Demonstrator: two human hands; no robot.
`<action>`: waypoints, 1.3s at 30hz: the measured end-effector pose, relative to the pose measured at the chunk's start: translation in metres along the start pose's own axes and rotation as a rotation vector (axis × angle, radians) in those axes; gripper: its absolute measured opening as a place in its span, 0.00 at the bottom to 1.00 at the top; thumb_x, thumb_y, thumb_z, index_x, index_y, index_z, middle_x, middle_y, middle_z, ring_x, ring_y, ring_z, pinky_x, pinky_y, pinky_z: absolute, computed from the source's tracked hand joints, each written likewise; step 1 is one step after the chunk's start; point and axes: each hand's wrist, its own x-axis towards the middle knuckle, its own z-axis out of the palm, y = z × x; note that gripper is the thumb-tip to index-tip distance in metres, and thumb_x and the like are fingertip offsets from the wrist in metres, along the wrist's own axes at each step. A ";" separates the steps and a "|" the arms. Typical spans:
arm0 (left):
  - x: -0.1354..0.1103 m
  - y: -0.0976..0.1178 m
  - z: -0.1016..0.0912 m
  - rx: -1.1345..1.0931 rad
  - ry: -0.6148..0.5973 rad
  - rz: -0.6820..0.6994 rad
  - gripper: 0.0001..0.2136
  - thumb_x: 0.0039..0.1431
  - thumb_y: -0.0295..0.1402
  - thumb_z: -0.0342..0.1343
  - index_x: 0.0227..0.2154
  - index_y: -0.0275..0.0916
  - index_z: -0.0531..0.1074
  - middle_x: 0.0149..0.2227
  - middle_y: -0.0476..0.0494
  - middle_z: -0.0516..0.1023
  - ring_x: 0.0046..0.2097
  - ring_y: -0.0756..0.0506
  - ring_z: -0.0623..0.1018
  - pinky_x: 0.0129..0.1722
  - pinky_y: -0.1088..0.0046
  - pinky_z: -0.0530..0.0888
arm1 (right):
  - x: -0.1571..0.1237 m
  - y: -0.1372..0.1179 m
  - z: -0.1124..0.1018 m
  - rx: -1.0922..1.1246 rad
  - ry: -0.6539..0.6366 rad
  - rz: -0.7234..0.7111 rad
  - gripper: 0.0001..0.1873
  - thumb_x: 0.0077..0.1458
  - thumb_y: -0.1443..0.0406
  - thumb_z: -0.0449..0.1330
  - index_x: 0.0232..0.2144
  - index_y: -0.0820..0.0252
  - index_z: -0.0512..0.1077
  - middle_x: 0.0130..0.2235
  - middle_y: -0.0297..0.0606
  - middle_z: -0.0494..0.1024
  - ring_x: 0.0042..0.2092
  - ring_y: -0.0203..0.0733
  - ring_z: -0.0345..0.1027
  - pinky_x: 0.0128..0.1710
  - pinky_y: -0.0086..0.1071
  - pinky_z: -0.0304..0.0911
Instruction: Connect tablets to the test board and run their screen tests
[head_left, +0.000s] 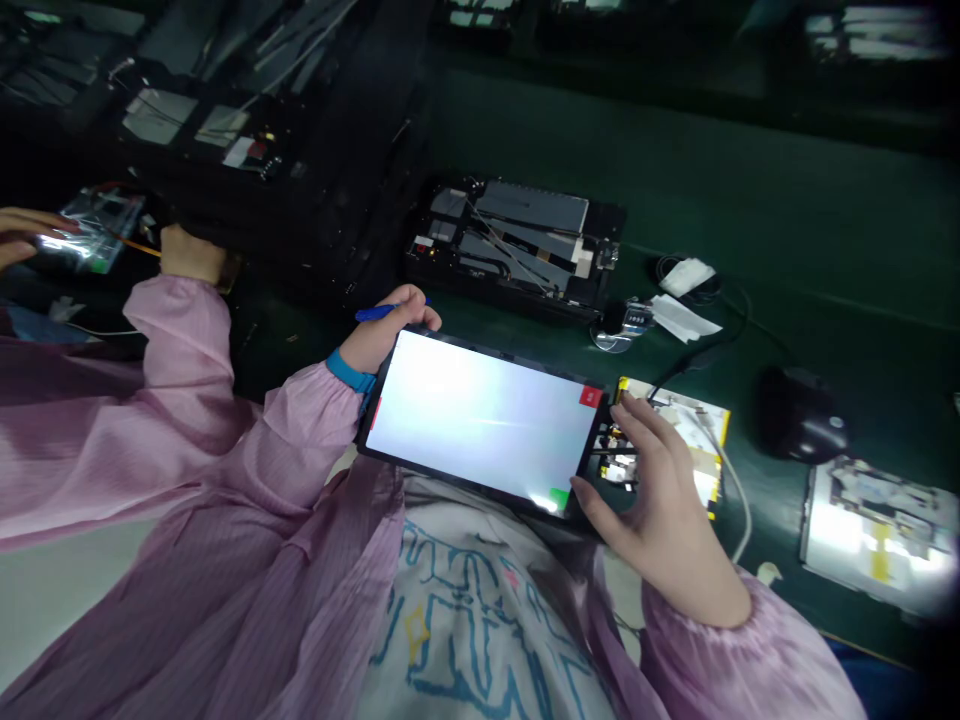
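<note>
A tablet point(480, 415) with a lit, nearly white screen is tilted in front of my body; red patches and a green patch show at its edges. My left hand point(386, 330), with a blue band at the wrist, is closed at the tablet's upper left corner. A slim blue pen-like thing point(377, 312) sticks out of that same hand. At the tablet's right edge is my right hand point(660, 490), its thumb by the lower corner and its fingers by the upper one. Beside it, partly hidden, lies an opened device with yellow edging point(709, 425).
Beyond the tablet lies an opened black device point(517, 245). Rightward are a coiled black cable point(701, 290), a roll-like metallic object point(622, 325), a dark mouse-like object point(802, 415) and a silver panel point(877, 530). At left, another person's hands point(191, 255) are near a shiny device point(94, 230).
</note>
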 end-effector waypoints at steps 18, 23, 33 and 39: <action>0.000 -0.005 0.001 -0.013 0.013 0.036 0.21 0.51 0.51 0.57 0.28 0.39 0.58 0.26 0.51 0.70 0.24 0.53 0.71 0.24 0.75 0.63 | 0.003 -0.057 0.034 -0.141 -0.172 -0.124 0.25 0.57 0.60 0.58 0.57 0.55 0.62 0.64 0.50 0.57 0.68 0.64 0.37 0.59 0.70 0.38; 0.001 -0.008 0.000 -0.001 0.019 0.058 0.21 0.51 0.52 0.57 0.29 0.39 0.59 0.26 0.51 0.71 0.26 0.52 0.72 0.27 0.75 0.64 | 0.001 -0.064 0.049 -0.159 -0.157 -0.182 0.22 0.57 0.64 0.58 0.54 0.52 0.66 0.63 0.48 0.60 0.68 0.61 0.38 0.59 0.71 0.39; 0.000 -0.007 0.001 0.020 0.041 0.065 0.21 0.52 0.51 0.57 0.27 0.38 0.59 0.26 0.51 0.70 0.29 0.52 0.73 0.29 0.74 0.66 | 0.000 -0.065 0.053 -0.146 -0.113 -0.206 0.15 0.56 0.67 0.59 0.47 0.53 0.71 0.61 0.47 0.65 0.68 0.59 0.39 0.59 0.70 0.39; 0.000 -0.005 0.000 0.020 0.037 0.045 0.20 0.53 0.51 0.57 0.28 0.38 0.60 0.26 0.50 0.71 0.28 0.52 0.73 0.29 0.74 0.66 | 0.000 -0.065 0.053 -0.126 -0.064 -0.202 0.06 0.56 0.66 0.59 0.38 0.57 0.72 0.58 0.46 0.68 0.68 0.58 0.42 0.61 0.69 0.38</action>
